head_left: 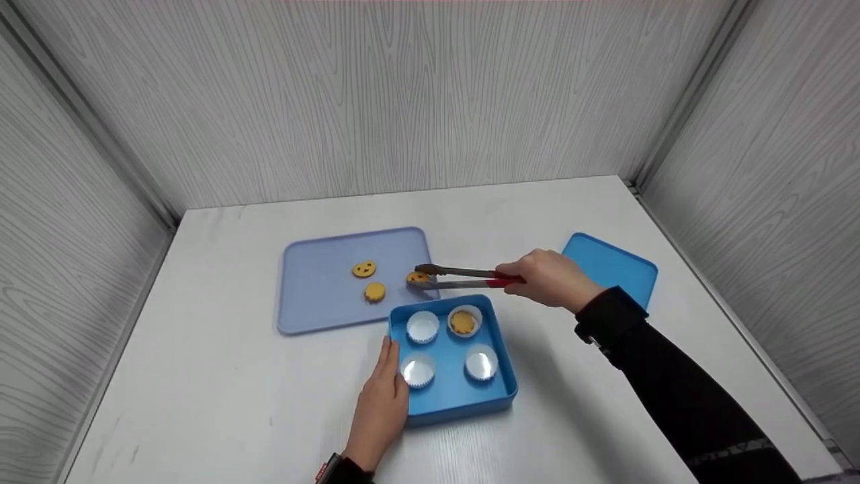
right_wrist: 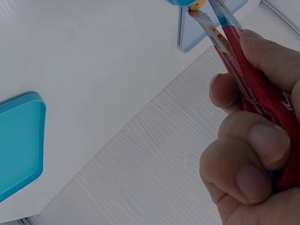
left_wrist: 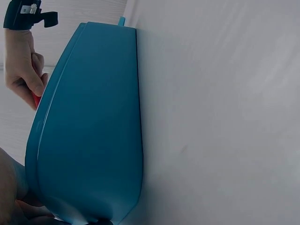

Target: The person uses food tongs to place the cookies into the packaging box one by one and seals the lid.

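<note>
My right hand (head_left: 552, 279) grips red-handled metal tongs (head_left: 463, 284), with its fingers curled round the handles (right_wrist: 267, 93). The tong tips straddle a yellow cookie with dark cut-outs (head_left: 418, 276) near the right edge of a lilac tray (head_left: 309, 312). Along the left wall of a blue box (head_left: 450, 396) lies my left hand (head_left: 381, 403), its fingers straight against the side. Inside the box stand several white paper cups (head_left: 422, 327); the far right one holds a flower-shaped cookie (head_left: 462, 323). The box's outer wall (left_wrist: 93, 122) fills much of the left wrist view.
On the lilac tray lie a round cookie with cut-outs (head_left: 363, 269) and a scalloped cookie (head_left: 374, 292). A flat blue tray or lid (head_left: 611, 269) sits at the right, beyond my right forearm. Grey wood-grain panels (head_left: 403, 101) close off the white table at the back and sides.
</note>
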`<act>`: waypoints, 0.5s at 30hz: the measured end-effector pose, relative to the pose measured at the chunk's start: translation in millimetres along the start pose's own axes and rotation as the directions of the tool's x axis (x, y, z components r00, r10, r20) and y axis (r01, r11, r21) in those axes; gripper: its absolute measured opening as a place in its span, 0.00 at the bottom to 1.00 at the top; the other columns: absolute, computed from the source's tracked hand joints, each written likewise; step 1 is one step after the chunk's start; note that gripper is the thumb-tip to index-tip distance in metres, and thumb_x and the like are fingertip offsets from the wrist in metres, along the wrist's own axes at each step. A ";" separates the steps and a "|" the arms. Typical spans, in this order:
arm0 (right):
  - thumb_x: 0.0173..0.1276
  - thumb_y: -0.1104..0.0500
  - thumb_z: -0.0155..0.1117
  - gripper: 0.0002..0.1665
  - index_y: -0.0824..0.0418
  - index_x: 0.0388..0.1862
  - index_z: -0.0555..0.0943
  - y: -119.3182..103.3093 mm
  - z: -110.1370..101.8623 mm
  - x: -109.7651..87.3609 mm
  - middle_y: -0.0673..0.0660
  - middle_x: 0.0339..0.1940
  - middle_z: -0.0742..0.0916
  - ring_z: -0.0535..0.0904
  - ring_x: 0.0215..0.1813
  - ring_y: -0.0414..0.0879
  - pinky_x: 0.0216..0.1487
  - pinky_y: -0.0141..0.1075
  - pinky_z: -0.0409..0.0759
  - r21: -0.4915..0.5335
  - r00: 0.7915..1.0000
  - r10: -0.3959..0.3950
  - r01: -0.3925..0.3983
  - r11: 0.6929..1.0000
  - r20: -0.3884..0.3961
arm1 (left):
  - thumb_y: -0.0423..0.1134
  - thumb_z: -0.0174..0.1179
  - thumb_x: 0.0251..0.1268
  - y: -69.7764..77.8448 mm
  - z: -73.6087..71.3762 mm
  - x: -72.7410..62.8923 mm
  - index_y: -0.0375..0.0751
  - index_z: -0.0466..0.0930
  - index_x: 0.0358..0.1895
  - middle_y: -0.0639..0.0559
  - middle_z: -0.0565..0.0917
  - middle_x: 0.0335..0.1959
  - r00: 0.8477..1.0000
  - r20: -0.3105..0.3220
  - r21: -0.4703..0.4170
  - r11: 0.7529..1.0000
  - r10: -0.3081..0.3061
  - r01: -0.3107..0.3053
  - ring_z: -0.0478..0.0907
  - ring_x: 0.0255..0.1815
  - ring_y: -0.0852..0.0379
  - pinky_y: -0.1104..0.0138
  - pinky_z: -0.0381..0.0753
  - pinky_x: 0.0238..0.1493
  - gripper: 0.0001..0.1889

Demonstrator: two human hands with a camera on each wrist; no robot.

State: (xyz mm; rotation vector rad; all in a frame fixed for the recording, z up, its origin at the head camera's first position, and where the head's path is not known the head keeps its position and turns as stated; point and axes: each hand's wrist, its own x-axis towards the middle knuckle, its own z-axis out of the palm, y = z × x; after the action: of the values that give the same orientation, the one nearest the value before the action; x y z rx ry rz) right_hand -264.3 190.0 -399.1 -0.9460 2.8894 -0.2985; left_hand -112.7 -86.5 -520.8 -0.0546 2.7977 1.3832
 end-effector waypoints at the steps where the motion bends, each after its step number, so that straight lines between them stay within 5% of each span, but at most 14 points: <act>1: 0.69 0.57 0.71 0.19 0.57 0.59 0.86 0.7 0.0 -0.8 0.58 0.43 0.91 0.84 0.37 0.49 0.43 0.42 0.88 -0.001 1.000 0.006 -0.006 1.000 0.001 | 0.33 0.45 0.80 0.1 -0.1 0.2 0.31 0.55 0.80 0.38 0.54 0.82 1.000 0.003 -0.003 1.000 -0.002 0.002 0.57 0.80 0.41 0.45 0.62 0.76 0.29; 15: 0.69 0.59 0.71 0.16 0.57 0.55 0.87 21.2 -2.8 -17.1 0.55 0.39 0.91 0.82 0.34 0.46 0.40 0.41 0.86 -0.004 1.000 0.005 -0.005 1.000 -0.016 | 0.33 0.45 0.80 -1.9 0.7 0.0 0.30 0.55 0.80 0.38 0.54 0.83 1.000 0.013 -0.007 1.000 -0.001 0.001 0.57 0.81 0.41 0.45 0.62 0.76 0.29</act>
State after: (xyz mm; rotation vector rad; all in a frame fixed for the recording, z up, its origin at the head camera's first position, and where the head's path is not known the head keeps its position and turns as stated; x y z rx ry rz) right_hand -263.1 217.3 -400.5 -0.9418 2.9071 -0.3012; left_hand -112.7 -87.1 -522.7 -0.0469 2.7817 1.3883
